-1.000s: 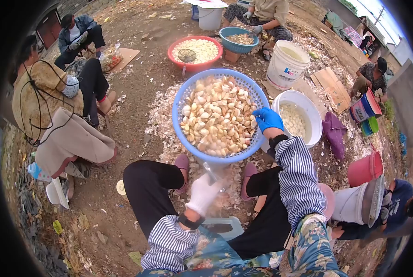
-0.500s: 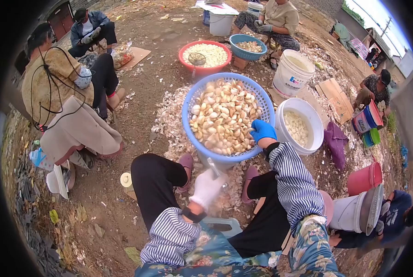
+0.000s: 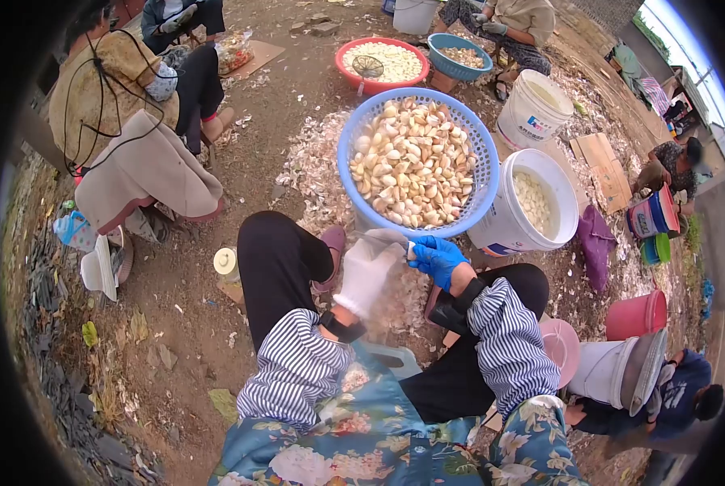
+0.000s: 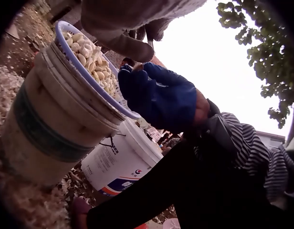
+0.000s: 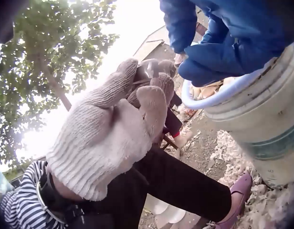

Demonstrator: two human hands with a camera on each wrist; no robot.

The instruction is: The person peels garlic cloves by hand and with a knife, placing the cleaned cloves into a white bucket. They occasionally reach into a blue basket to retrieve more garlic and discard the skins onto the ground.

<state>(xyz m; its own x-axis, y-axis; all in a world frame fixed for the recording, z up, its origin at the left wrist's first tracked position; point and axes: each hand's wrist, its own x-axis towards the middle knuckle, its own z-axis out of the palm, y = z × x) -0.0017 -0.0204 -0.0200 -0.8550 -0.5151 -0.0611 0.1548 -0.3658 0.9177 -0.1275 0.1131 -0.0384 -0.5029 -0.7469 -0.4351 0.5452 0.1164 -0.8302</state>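
Pinching clove (image 3: pixel 412 252), whitish, pt. hidden, R hand (image 3: pixel 437 261)

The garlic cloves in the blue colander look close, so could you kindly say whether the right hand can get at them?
Probably yes: the right hand is close to the blue colander and nothing covers the garlic cloves, though it pinches a pale piece that would likely need releasing first.

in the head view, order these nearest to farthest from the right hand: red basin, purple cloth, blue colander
1. Blue colander: just ahead of the right hand
2. Purple cloth: off to the right
3. Red basin: ahead, beyond the colander
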